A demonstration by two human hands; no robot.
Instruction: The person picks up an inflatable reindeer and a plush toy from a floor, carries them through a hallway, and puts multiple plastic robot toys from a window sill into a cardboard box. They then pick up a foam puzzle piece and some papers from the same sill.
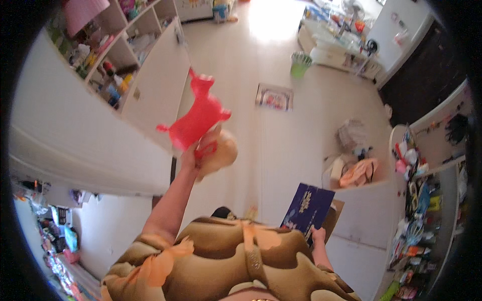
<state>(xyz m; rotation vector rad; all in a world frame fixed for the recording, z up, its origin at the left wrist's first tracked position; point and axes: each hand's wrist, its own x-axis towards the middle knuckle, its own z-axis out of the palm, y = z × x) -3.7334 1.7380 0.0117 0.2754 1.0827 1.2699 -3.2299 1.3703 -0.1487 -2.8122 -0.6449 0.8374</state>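
My left hand (194, 150) is raised in front of me, its fingers closed around the lower part of a red animal-shaped toy (197, 116), which has ears, stubby legs and a tail. A pale beige rounded object (222, 150) is at the same hand, beside a red loop; what it is I cannot tell. Low on the right, my right hand (318, 235) grips the lower edge of a dark blue printed cardboard box or folder (308, 207) that bears writing. Brown cardboard shows behind it.
White shelves (124, 41) full of small goods stand left. A green waste basket (300, 66) and a small patterned mat (275, 97) are on the floor. At right are an open white bin or cabinet with a peach bag (359, 173), and crowded shelves (418, 210).
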